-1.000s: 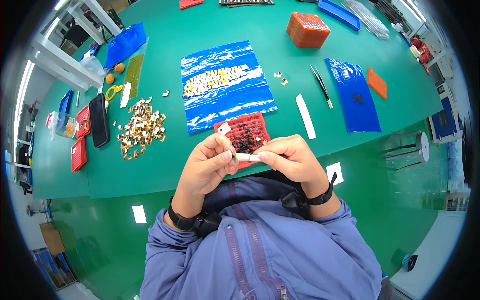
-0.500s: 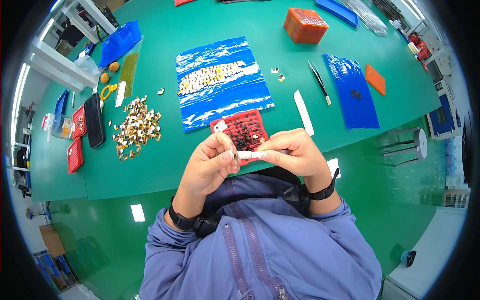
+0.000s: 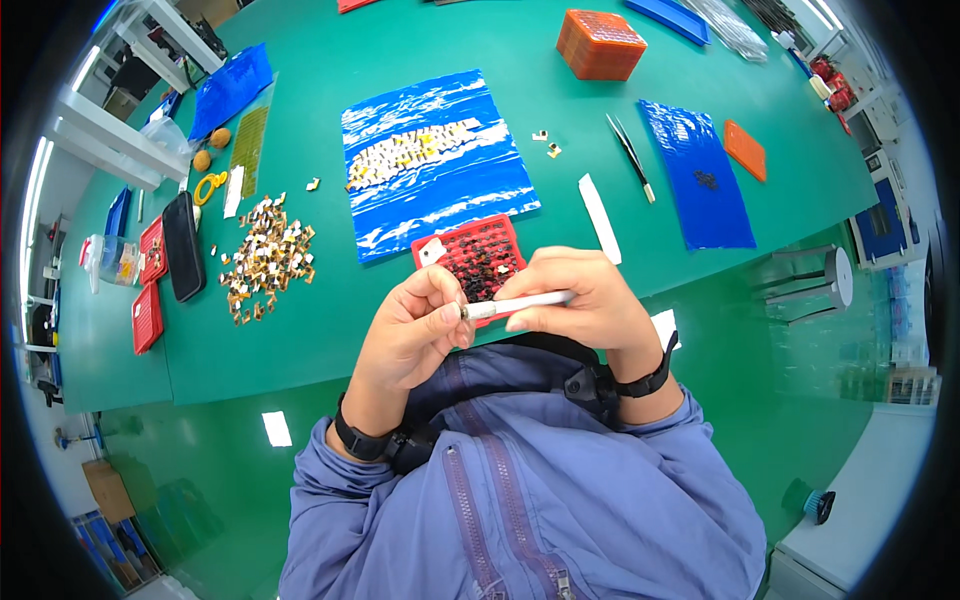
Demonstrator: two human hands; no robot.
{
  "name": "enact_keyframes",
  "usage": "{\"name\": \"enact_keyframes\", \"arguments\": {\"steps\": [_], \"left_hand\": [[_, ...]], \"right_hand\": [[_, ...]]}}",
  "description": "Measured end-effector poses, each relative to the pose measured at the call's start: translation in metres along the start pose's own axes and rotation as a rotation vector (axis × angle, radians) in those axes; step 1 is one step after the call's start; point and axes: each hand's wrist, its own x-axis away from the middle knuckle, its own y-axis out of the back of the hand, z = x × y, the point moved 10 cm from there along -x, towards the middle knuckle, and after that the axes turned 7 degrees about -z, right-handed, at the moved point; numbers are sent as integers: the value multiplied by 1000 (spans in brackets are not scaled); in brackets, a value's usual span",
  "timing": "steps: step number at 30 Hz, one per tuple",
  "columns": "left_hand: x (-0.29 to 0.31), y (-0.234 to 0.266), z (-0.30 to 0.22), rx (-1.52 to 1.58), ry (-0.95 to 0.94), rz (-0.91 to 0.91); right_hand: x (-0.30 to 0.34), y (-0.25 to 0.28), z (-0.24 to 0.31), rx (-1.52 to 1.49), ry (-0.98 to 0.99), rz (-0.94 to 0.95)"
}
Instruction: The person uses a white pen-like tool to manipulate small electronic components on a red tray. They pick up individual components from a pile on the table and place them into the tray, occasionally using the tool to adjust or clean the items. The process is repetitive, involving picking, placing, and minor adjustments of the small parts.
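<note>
Between left hand (image 3: 415, 325) and right hand (image 3: 597, 308) — slim white stick (image 3: 515, 304), in both closed pinches.

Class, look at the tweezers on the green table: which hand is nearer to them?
Right. The right hand is below the tweezers in the picture, slightly to their left; the left hand is farther off, lower and well to their left.
</note>
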Motion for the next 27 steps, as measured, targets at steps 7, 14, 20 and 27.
{"name": "enact_keyframes", "arguments": {"steps": [7,14,20,27], "left_hand": [[-1,2,-2,-109,-2,9],[-2,6,-3,-117,3,-14],[-4,10,-5,-137,-2,-44],[-5,8,-6,-84,-6,-39]], "right_hand": [[0,-1,-3,-2,10,-15],[-3,-2,-9,-21,-47,23],[3,-9,-29,-289,-251,23],[1,-12,-34,-304,-256,61]]}}
